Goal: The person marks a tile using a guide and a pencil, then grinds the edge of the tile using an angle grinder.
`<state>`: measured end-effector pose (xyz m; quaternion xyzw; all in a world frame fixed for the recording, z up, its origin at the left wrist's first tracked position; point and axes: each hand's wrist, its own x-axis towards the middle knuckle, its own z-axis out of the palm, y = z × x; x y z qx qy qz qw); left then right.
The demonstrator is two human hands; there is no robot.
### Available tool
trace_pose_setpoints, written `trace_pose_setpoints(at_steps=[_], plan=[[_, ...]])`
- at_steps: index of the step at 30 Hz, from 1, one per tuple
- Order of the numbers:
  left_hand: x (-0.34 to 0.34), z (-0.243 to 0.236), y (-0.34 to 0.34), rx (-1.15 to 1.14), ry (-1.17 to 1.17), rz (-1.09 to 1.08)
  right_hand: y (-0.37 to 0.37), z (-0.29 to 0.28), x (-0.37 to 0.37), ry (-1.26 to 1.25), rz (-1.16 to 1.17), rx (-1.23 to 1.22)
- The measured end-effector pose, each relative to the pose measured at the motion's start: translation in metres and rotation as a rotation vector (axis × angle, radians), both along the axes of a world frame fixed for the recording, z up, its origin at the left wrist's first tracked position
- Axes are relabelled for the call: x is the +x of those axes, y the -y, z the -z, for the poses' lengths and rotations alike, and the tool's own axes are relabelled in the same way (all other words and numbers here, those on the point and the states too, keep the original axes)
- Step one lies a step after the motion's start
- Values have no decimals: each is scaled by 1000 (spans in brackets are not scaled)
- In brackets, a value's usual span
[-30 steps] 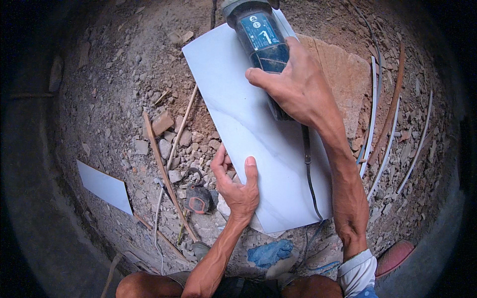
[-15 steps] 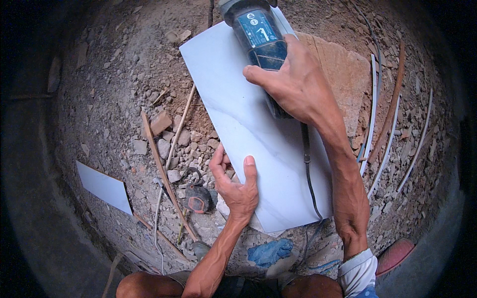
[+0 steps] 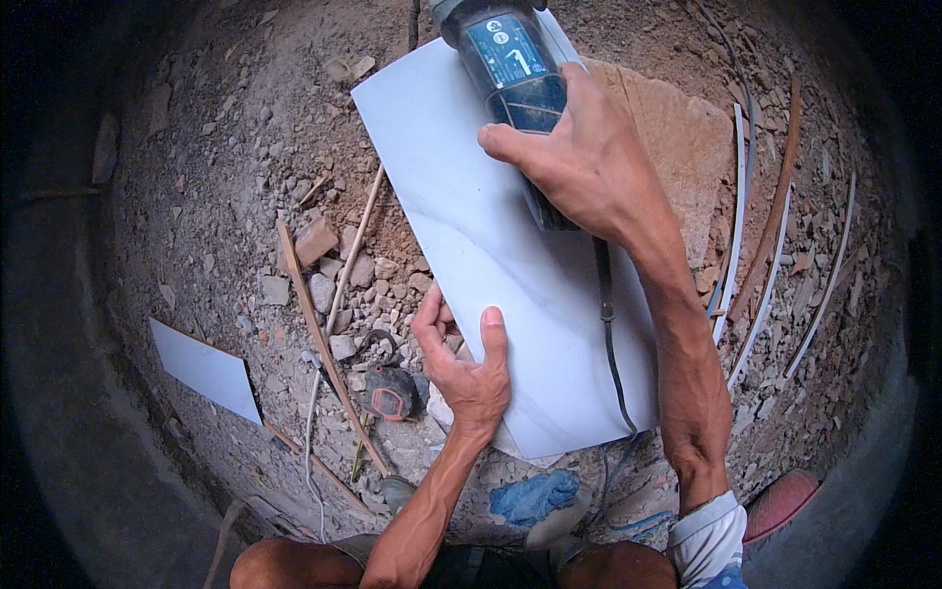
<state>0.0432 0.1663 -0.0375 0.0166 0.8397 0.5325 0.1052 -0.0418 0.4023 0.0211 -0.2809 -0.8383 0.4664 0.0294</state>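
A white tile (image 3: 471, 216) with faint grey veins lies at a slant in front of me, over rubble and a flat orange-brown slab. My left hand (image 3: 463, 381) grips its lower left edge, thumb on the top face and fingers curled at the edge. Over the tile's far end, my right hand (image 3: 601, 172) is wrapped around a dark blue and black angle grinder (image 3: 512, 74). The grinder's head is cut off by the top of the picture, so its disc is hidden. Its black cord (image 3: 610, 339) trails back across the tile toward me.
A smaller white tile piece (image 3: 208, 371) lies at the left. Wooden sticks (image 3: 319, 329) and a dark, orange-marked object (image 3: 391, 395) rest on the rubble. Narrow white strips (image 3: 763, 287) lie at the right. A crumpled blue bag (image 3: 535, 498) and a red shoe (image 3: 782, 506) are near me.
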Motion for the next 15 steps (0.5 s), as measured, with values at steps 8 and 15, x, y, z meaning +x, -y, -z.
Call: trace_pose_setpoints(at_steps=[8, 15], plan=[[0, 1, 0, -13, 4, -9, 1, 1, -2, 11, 1, -13], [-2, -3, 0, 13, 10, -15, 1, -2, -3, 27, -12, -61]])
